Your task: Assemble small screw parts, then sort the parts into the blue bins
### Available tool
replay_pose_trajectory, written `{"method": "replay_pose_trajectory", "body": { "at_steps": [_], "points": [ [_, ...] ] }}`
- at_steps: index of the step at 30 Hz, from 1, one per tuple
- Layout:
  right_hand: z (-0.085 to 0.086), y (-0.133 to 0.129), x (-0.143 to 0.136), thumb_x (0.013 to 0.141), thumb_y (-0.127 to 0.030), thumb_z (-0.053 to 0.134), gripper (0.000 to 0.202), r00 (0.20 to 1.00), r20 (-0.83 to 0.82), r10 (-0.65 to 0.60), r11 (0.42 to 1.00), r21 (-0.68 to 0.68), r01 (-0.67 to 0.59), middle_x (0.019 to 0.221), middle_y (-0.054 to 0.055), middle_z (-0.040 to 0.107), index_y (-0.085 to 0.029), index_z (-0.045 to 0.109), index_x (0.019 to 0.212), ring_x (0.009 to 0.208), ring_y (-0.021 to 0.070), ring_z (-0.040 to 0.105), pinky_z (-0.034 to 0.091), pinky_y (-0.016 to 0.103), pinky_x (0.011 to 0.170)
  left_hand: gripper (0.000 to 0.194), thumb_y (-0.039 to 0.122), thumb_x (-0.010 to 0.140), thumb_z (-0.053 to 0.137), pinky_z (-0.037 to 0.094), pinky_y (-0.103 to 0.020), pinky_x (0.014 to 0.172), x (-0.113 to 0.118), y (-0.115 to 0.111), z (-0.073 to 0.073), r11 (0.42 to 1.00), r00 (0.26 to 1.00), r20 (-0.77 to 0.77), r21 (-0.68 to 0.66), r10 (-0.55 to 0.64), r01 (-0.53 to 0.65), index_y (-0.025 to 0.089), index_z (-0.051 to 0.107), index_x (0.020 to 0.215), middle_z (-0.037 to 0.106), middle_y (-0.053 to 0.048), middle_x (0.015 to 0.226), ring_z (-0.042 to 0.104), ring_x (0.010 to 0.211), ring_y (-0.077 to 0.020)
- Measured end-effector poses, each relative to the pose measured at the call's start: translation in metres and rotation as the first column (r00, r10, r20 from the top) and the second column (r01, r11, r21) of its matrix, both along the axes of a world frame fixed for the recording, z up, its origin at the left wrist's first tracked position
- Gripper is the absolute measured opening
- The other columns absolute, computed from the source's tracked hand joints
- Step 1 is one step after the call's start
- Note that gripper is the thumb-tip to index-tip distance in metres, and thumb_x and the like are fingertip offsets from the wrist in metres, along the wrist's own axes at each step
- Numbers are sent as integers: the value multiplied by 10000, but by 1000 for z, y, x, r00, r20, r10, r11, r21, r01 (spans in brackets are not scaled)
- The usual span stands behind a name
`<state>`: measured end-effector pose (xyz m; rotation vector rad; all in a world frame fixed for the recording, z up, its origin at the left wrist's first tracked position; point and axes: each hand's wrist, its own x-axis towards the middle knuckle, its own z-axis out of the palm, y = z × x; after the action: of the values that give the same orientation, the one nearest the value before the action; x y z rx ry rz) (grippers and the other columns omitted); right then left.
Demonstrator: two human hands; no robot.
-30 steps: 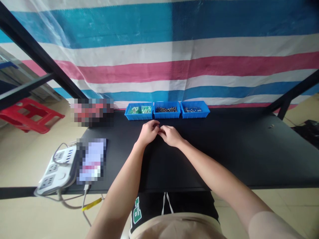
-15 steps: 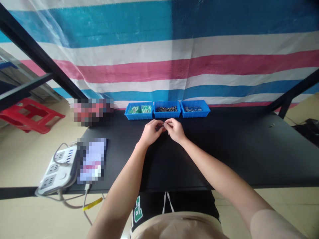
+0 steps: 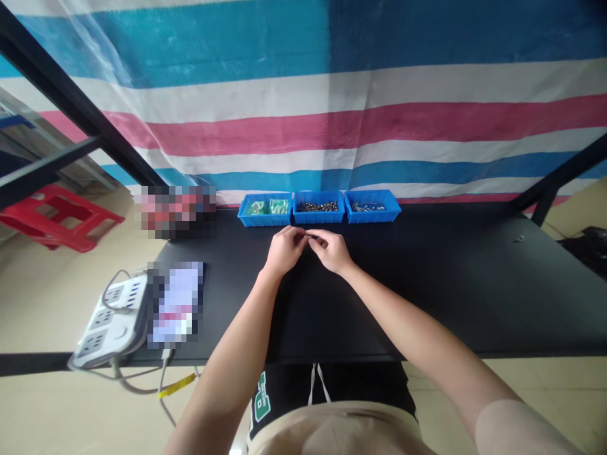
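Your left hand (image 3: 286, 249) and right hand (image 3: 334, 251) pinch a small dark piece (image 3: 310, 236) | just beyond your grip: three blue bins (image 3: 318, 217) | below: black table (image 3: 455, 278)

Wears a plain beige shirt (image 3: 334, 433) with a short right sleeve (image 3: 509, 426), and black pants (image 3: 367, 384) with a white drawstring (image 3: 312, 385). Bears a green, white-edged marking (image 3: 262, 406) with small lettering on the left side.

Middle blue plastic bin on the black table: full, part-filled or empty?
Part-filled: small, shiny brownish pieces lie across the inside of the middle blue plastic bin, and its rim stands above them.
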<state>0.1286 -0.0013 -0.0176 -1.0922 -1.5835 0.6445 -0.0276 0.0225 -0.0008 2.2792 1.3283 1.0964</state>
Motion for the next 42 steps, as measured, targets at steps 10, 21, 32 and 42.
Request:
{"method": "replay_pose_trajectory", "body": {
  "at_steps": [10, 21, 32, 42],
  "points": [
    [-4, 2, 2, 833, -218, 577, 251, 999, 46, -28, 997, 69, 25, 1006, 55, 758, -206, 758, 1005, 705, 154, 683, 574, 288, 689, 81, 208, 777, 637, 482, -268, 652, 0, 1, 1, 999, 999, 28, -51, 16, -15, 165, 667, 837, 675, -34, 788, 607, 672, -150],
    [-2, 0, 2, 822, -224, 584, 268, 997, 76, -11, 999, 41, 8, 1024, 56, 754, -213, 759, 1025, 691, 154, 683, 578, 292, 673, 216, 233, 759, 625, 489, -267, 655, 1, -2, 0, 993, 993, 116, -120, 13, 1, 181, 586, 965, 685, -10, 758, 623, 646, -146],
    [7, 0, 6, 801, -205, 561, 313, 993, 111, -25, 999, 33, 22, 983, 70, 762, -161, 753, 1045, 702, 167, 685, 572, 301, 711, 221, 290, 779, 640, 479, -259, 648, 0, -2, 3, 995, 984, 174, -94, 49, -32, 189, 593, 970, 673, 2, 734, 604, 619, -136],
    [30, 61, 47, 707, -140, 552, 380, 914, 308, -265, 962, 150, 229, 978, 40, 752, -196, 749, 1026, 938, 241, 643, 525, 414, 912, 123, 258, 813, 587, 483, -246, 661, -5, 2, 4, 977, 938, 277, -110, 208, -185, 174, 637, 888, 696, -11, 779, 610, 649, -126]
  ]
}}
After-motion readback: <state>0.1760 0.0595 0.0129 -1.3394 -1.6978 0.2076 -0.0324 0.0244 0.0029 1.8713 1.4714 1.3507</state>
